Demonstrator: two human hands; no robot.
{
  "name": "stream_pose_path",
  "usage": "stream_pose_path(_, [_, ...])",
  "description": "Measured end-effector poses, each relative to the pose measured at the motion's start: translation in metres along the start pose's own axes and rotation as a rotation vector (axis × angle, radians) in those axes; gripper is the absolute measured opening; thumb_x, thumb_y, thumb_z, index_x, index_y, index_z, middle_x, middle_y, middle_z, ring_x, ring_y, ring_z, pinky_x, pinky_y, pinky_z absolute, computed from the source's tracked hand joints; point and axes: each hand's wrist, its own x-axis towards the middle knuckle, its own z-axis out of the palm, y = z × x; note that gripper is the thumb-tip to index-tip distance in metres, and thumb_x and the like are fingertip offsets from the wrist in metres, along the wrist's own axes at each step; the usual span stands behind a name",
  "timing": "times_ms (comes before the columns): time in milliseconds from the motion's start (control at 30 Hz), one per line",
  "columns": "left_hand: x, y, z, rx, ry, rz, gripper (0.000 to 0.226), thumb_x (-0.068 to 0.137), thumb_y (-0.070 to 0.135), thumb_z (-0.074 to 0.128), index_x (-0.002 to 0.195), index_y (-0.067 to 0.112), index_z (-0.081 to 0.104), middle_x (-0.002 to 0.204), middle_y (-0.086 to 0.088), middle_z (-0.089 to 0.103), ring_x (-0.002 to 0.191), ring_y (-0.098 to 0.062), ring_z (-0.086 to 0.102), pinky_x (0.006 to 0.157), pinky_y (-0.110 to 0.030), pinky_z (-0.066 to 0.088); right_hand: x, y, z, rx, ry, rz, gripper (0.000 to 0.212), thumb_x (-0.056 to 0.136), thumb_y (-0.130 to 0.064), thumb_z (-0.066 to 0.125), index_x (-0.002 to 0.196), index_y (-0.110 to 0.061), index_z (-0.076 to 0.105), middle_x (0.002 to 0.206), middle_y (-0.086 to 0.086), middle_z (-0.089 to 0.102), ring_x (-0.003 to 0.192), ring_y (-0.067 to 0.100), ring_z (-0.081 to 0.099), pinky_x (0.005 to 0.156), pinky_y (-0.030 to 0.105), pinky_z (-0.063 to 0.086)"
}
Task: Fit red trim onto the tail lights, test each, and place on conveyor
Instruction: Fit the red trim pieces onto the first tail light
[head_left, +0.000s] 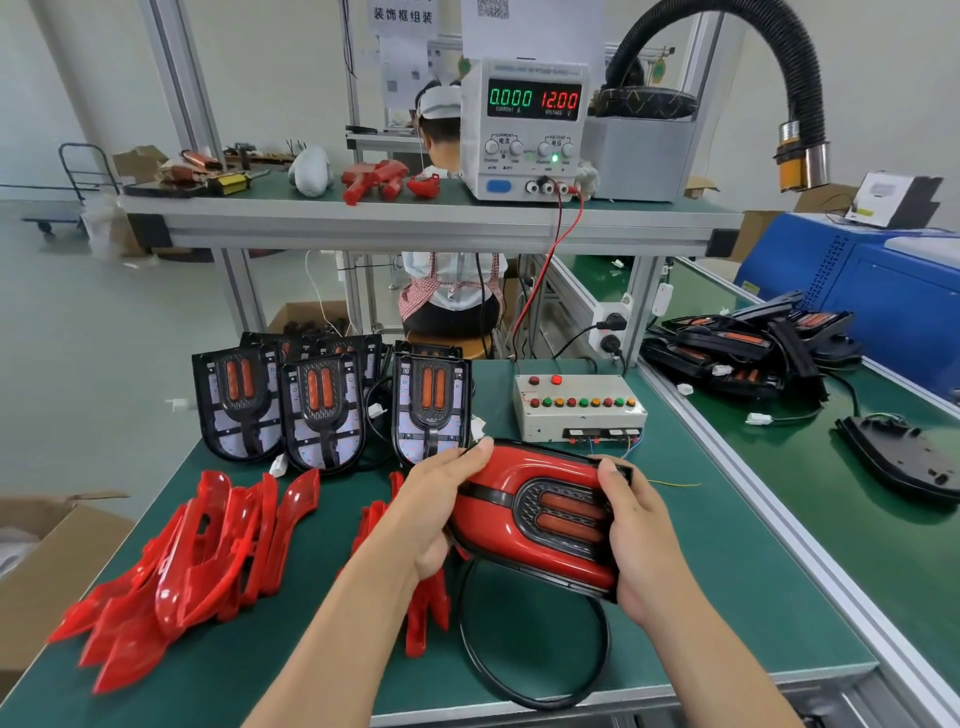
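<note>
I hold a tail light (540, 514) with red trim on it, lying sideways above the green bench. My left hand (441, 499) grips its left end and my right hand (636, 535) grips its right end. Its black cable (530, 670) loops down onto the mat. A pile of loose red trims (192, 561) lies at the left, and more red trims (426, 603) show under my left wrist. Three untrimmed black tail lights (322, 410) stand upright in a row behind. The test box (579, 405) with coloured buttons sits just beyond the held light.
The green conveyor (810, 509) runs along the right, carrying a heap of black tail lights (753, 348) and one lamp (904, 457). A power supply (530, 130) reading 0.000 and 12.00 stands on the upper shelf. A person sits behind the bench. A cardboard box (47, 561) stands at the left.
</note>
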Motion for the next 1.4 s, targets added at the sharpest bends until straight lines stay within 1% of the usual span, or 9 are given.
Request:
stream_pose_path(200, [0.004, -0.005, -0.001, -0.064, 0.046, -0.032, 0.017, 0.085, 0.034, 0.077, 0.089, 0.018, 0.076, 0.094, -0.011, 0.077, 0.083, -0.030, 0.074, 0.086, -0.051, 0.060, 0.000, 0.003, 0.000, -0.042, 0.006, -0.024, 0.018, 0.103, -0.037, 0.053, 0.104, -0.024, 0.065, 0.099, 0.012, 0.077, 0.087, 0.036, 0.076, 0.069, 0.054, 0.062])
stream_pose_path(467, [-0.001, -0.004, 0.005, -0.065, 0.092, 0.026, 0.029, 0.086, 0.040, 0.077, 0.096, 0.013, 0.078, 0.098, -0.013, 0.078, 0.083, -0.029, 0.075, 0.077, -0.043, 0.062, 0.001, 0.002, 0.001, -0.042, 0.009, -0.019, 0.019, 0.103, -0.037, 0.053, 0.107, -0.022, 0.064, 0.099, 0.012, 0.077, 0.086, 0.035, 0.076, 0.066, 0.051, 0.062])
stream_pose_path(600, [-0.008, 0.000, 0.001, -0.068, -0.026, 0.063, 0.052, 0.082, 0.049, 0.072, 0.112, 0.007, 0.075, 0.108, -0.017, 0.076, 0.091, -0.029, 0.073, 0.083, -0.044, 0.061, 0.002, -0.004, 0.000, -0.029, 0.009, -0.008, 0.022, 0.103, -0.037, 0.053, 0.110, -0.018, 0.063, 0.097, 0.012, 0.078, 0.084, 0.035, 0.076, 0.060, 0.045, 0.060])
stream_pose_path(667, [-0.011, 0.003, -0.002, -0.080, -0.112, 0.061, 0.049, 0.090, 0.042, 0.067, 0.120, 0.004, 0.071, 0.117, -0.023, 0.073, 0.098, -0.031, 0.071, 0.084, -0.043, 0.061, 0.003, -0.005, -0.001, -0.023, 0.012, -0.005, 0.023, 0.103, -0.037, 0.053, 0.108, -0.018, 0.064, 0.097, 0.012, 0.078, 0.084, 0.034, 0.076, 0.060, 0.044, 0.060])
stream_pose_path(767, [-0.014, 0.005, -0.003, -0.052, -0.123, 0.032, 0.038, 0.097, 0.029, 0.063, 0.127, 0.005, 0.065, 0.124, -0.025, 0.068, 0.099, -0.032, 0.068, 0.078, -0.041, 0.061, 0.004, -0.005, -0.002, -0.028, 0.017, -0.007, 0.024, 0.103, -0.037, 0.053, 0.109, -0.017, 0.064, 0.098, 0.012, 0.078, 0.085, 0.035, 0.076, 0.061, 0.045, 0.061])
stream_pose_path(967, [-0.014, 0.006, -0.005, -0.053, -0.112, -0.011, 0.033, 0.099, 0.018, 0.063, 0.128, 0.003, 0.063, 0.125, -0.026, 0.068, 0.107, -0.039, 0.066, 0.101, -0.062, 0.050, 0.001, 0.002, -0.004, -0.030, 0.017, 0.023, 0.025, 0.102, -0.040, 0.054, 0.108, -0.018, 0.064, 0.097, 0.011, 0.078, 0.084, 0.034, 0.076, 0.059, 0.043, 0.061])
stream_pose_path(1167, [-0.014, -0.001, -0.005, -0.073, -0.108, 0.027, 0.035, 0.096, 0.019, 0.066, 0.127, 0.005, 0.064, 0.121, -0.021, 0.071, 0.102, -0.033, 0.071, 0.090, -0.051, 0.058, 0.001, 0.001, -0.005, -0.034, -0.002, 0.008, 0.024, 0.103, -0.040, 0.053, 0.108, -0.019, 0.064, 0.099, 0.012, 0.078, 0.085, 0.034, 0.076, 0.061, 0.043, 0.061])
stream_pose_path(1300, [-0.012, -0.002, -0.004, -0.111, -0.132, 0.027, 0.033, 0.098, 0.025, 0.064, 0.127, 0.009, 0.067, 0.123, -0.019, 0.071, 0.106, -0.033, 0.071, 0.093, -0.050, 0.058, 0.002, -0.004, -0.004, -0.024, 0.003, 0.006, 0.022, 0.103, -0.038, 0.053, 0.104, -0.020, 0.066, 0.099, 0.013, 0.077, 0.085, 0.035, 0.076, 0.060, 0.044, 0.061])
stream_pose_path(1400, [-0.012, 0.001, -0.003, -0.194, -0.154, 0.002, 0.033, 0.105, 0.028, 0.053, 0.126, 0.007, 0.068, 0.122, -0.019, 0.072, 0.104, -0.032, 0.072, 0.081, -0.044, 0.062, 0.003, -0.008, -0.005, -0.010, 0.001, 0.022, 0.022, 0.103, -0.038, 0.053, 0.100, -0.021, 0.067, 0.101, 0.013, 0.077, 0.087, 0.036, 0.076, 0.064, 0.048, 0.061])
